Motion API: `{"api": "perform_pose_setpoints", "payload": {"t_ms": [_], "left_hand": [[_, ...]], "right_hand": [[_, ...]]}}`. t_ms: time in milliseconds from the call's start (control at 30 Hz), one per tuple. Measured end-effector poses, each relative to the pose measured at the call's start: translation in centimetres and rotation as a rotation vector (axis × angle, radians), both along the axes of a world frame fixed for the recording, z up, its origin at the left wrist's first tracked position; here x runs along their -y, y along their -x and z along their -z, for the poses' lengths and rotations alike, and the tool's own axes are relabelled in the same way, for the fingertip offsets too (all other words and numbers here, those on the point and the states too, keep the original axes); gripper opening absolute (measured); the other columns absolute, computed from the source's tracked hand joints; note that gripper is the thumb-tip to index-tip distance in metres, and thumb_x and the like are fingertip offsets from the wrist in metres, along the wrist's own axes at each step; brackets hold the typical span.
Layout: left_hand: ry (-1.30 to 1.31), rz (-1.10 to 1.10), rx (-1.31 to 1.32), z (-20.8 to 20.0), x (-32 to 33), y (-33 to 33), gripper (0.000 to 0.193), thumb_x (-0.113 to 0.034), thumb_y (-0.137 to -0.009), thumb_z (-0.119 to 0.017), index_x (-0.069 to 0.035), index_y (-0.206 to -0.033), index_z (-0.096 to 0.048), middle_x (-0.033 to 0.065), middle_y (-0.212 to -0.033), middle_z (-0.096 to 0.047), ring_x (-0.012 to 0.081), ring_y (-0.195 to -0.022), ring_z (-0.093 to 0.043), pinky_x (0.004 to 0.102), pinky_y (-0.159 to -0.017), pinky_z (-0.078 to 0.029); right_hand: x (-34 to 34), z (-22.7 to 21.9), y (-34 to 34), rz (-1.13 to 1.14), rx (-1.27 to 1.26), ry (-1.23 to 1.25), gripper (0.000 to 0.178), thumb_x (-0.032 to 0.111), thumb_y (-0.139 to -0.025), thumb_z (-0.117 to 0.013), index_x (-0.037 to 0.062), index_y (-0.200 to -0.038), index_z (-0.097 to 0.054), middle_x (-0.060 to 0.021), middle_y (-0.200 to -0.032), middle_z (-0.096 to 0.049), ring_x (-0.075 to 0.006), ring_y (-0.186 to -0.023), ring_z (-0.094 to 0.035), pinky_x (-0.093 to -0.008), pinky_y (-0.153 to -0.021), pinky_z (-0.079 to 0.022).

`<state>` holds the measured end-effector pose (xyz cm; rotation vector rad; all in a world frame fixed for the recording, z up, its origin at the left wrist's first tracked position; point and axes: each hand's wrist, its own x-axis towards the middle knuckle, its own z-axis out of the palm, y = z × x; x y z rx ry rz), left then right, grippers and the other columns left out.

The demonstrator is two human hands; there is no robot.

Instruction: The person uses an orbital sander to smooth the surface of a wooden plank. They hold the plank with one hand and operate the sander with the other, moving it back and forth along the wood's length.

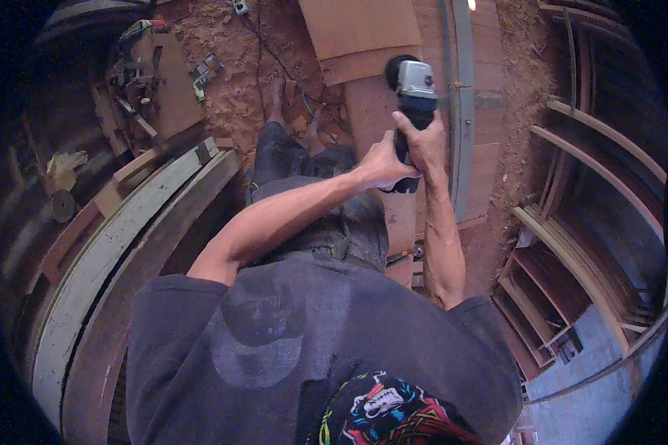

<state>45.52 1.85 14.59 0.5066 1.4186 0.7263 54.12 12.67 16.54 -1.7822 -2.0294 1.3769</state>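
Note:
An angle grinder [417, 80] with a silver head and a dark body is in both my hands, out in front of me to the right. My left hand [384, 163] wraps round its rear end, and my right hand [427, 142] is closed round the body just behind the head. The round black disc at its front left lies over a brown wooden board [371, 65]; whether it touches the wood I cannot tell. Just right of the grinder runs a long grey strip [462, 126].
Thick planks [119, 259] are stacked at my left. Beyond them a brown panel [172, 89] lies beside tools. A dark cable [274, 55] crosses the littered reddish ground near my bare feet. Wooden frames [594, 252] stand along the right. A tool with an orange-red handle [401, 256] lies by my waist.

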Motion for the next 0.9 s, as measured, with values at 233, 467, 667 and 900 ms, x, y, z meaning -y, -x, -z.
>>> {"api": "perform_pose_setpoints", "payload": {"t_ms": [233, 467, 667, 900], "left_hand": [[-0.148, -0.327, 0.065, 3.1, 8.7, 0.6, 0.102, -0.02, -0.076, -0.095, 0.002, -0.152, -0.031, 0.0216, -0.133, -0.065, 0.0339, -0.125, -0.065, 0.0439, -0.111, -0.051], [-0.074, -0.302, 0.06, 2.0, 8.8, 0.6, 0.099, -0.02, -0.076, -0.096, 0.002, -0.15, -0.033, 0.0204, -0.138, -0.063, 0.0326, -0.132, -0.061, 0.0427, -0.114, -0.048], [-0.105, -0.282, 0.056, 2.3, 6.6, 0.1, 0.102, -0.025, -0.074, -0.097, 0.002, -0.149, -0.033, 0.0222, -0.134, -0.066, 0.0335, -0.126, -0.066, 0.043, -0.109, -0.052], [-0.122, -0.132, -0.028, 1.9, -1.0, -2.3, 0.1, -0.035, -0.07, -0.097, 0.003, -0.143, -0.041, 0.0246, -0.121, -0.073, 0.0348, -0.108, -0.075, 0.0438, -0.093, -0.061]], "right_hand": [[6.5, -0.7, 5.0, -0.29, -0.017, 0.06, 0.082, 0.05, -0.077, -0.09, -0.0022, -0.13, -0.055, -0.0254, -0.104, -0.075, -0.0423, -0.095, -0.075, -0.0502, -0.084, -0.059], [6.4, -1.3, 5.0, -0.369, -0.083, 0.011, 0.076, 0.05, -0.081, -0.087, -0.0001, -0.13, -0.057, -0.0254, -0.107, -0.074, -0.0428, -0.101, -0.074, -0.0518, -0.085, -0.058], [4.7, -1.1, 3.6, -0.268, -0.045, 0.029, 0.077, 0.05, -0.081, -0.087, -0.0005, -0.131, -0.057, -0.0261, -0.108, -0.074, -0.0419, -0.1, -0.075, -0.0499, -0.086, -0.058], [-1.4, -1.1, -0.4, -0.05, -0.011, -0.038, 0.074, 0.049, -0.08, -0.089, -0.0023, -0.126, -0.061, -0.0217, -0.101, -0.076, -0.036, -0.092, -0.077, -0.0469, -0.081, -0.06]]}}
